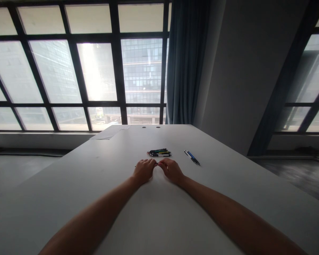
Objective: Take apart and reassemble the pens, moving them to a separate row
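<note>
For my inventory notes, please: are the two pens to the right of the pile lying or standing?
Lying: the two pens stretch lengthwise along the white table, side by side.

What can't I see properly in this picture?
All in the head view:
Most of the thin dark thing: hidden by the left hand and right hand.
How many pens are in the pile of pens: they overlap and look too small.
Any writing on the paper: too small.
The near edge of the white table: cut off by the picture's bottom.
</note>
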`<move>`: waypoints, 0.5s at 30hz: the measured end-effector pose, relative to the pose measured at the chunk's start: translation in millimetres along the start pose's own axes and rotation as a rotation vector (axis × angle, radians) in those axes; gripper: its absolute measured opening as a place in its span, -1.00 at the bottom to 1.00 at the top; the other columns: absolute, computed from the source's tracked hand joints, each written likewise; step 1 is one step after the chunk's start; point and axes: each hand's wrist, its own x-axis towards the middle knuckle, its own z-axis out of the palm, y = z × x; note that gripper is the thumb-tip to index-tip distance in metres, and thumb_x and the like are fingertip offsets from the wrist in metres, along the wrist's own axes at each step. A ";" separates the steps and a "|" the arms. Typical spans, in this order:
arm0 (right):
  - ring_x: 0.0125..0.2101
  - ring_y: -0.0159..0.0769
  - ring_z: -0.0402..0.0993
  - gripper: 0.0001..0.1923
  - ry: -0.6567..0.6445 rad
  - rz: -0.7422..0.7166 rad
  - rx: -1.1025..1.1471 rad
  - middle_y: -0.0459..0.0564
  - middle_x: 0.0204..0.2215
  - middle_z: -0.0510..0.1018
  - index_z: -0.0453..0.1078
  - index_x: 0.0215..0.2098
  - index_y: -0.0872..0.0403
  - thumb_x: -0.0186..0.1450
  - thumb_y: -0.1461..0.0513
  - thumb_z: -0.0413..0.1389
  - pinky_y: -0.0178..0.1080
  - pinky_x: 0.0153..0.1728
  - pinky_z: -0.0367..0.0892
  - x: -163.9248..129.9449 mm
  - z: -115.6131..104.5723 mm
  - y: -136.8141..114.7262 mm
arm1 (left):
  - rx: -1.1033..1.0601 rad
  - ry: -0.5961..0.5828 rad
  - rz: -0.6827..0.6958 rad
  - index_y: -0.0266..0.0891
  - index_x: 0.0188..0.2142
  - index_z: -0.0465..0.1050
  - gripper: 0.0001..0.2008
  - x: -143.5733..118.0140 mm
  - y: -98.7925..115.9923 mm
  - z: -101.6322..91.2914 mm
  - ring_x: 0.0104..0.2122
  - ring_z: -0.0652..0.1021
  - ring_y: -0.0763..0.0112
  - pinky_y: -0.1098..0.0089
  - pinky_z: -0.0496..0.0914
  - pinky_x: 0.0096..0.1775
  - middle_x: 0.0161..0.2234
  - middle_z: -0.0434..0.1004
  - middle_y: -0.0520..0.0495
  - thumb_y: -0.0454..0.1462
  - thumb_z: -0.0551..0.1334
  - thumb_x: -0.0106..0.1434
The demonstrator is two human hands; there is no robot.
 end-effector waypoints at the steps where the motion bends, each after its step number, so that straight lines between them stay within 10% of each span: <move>1: -0.46 -0.36 0.38 -0.64 0.002 -0.009 0.006 -0.01 -0.43 0.52 0.44 -0.32 0.11 0.38 0.02 -0.02 -0.34 -0.40 0.21 0.1 0.0 0.5 | -0.008 0.008 -0.010 -0.21 -0.16 0.35 -0.75 -0.2 -0.1 0.3 -0.25 0.56 0.30 0.33 0.35 -0.21 -0.26 0.57 -0.10 -0.19 -0.05 0.42; 15: -0.48 -0.35 0.41 -0.81 0.010 0.010 0.074 -0.03 -0.44 0.54 0.48 -0.28 0.09 0.32 0.16 0.10 -0.31 -0.41 0.27 1.2 -0.7 1.3 | -0.047 0.033 -0.022 -0.18 -0.07 0.28 -0.77 -0.9 -1.2 1.4 -0.28 0.57 0.30 0.33 0.37 -0.25 -0.23 0.56 -0.09 -0.15 -0.02 0.40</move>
